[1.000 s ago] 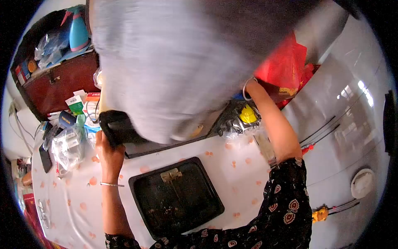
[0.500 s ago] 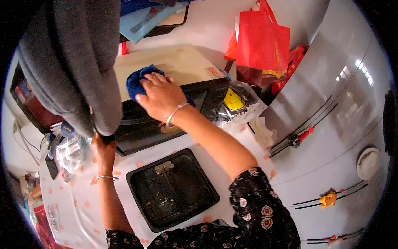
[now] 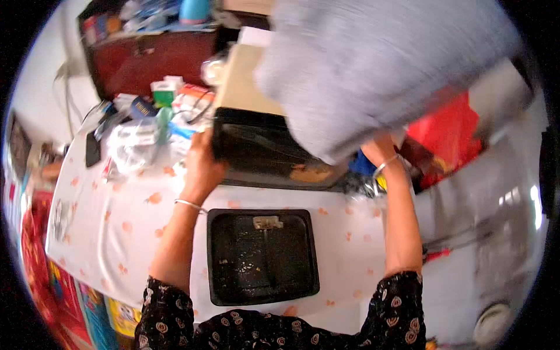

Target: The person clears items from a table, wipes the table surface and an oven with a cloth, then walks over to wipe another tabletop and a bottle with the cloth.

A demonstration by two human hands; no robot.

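A countertop oven point(image 3: 274, 149) with a cream top and dark glass front stands on the table. My left hand point(image 3: 203, 166) is at its left front corner, fingers along the side and thumb toward the front. At the oven's right end my right hand point(image 3: 379, 149) is closed on a blue cloth point(image 3: 363, 164); a hanging grey fabric point(image 3: 361, 76) hides part of this hand and much of the oven's top. Between my forearms lies a black baking tray point(image 3: 239, 245) with pale crumbs and a metal clip point(image 3: 268, 222) inside.
On the left are clear plastic packaging point(image 3: 133, 146), a phone point(image 3: 93, 150) and small boxes point(image 3: 166, 87). A red bag point(image 3: 446, 131) stands beyond the oven's right end. The table point(image 3: 140, 230) has a patterned white cover.
The view has turned left. My right hand has moved with the blue cloth from the oven's top to its right end. The grey fabric now hangs on the right side of the view.
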